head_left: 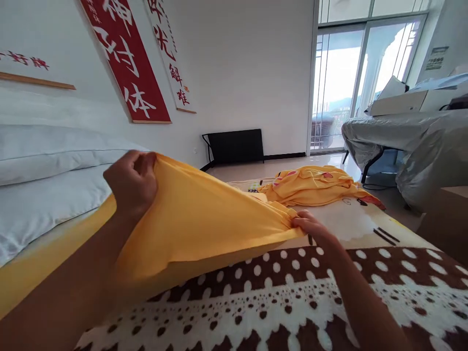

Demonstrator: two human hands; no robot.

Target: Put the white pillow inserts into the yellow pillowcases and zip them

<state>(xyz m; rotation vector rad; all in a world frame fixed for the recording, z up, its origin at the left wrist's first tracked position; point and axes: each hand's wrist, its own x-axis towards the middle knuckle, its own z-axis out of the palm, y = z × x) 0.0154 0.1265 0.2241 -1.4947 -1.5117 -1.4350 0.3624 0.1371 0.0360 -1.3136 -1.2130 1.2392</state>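
Observation:
A plain yellow cloth (pixel 215 209) is stretched between my two hands above the bed. My left hand (pixel 133 183) is closed in a fist on its upper left corner, raised near the white pillows. Lower and farther right, my right hand (pixel 307 224) pinches the bunched edge of the same cloth. Part of the cloth hangs down past my left forearm. Beneath it lies a brown and white patterned blanket (pixel 256 297) with dots. Beyond my right hand is a heap of yellow printed fabric (pixel 310 185), crumpled on the far part of the bed.
White pillows (pixel 66 156) are stacked at the left. A folded black table (pixel 236 146) leans on the far wall. On the right, a plastic-covered table (pixel 398 131) carries boxes, with a cardboard box (pixel 446 219) below. Red and white scrolls (pixel 127 63) hang on the left wall.

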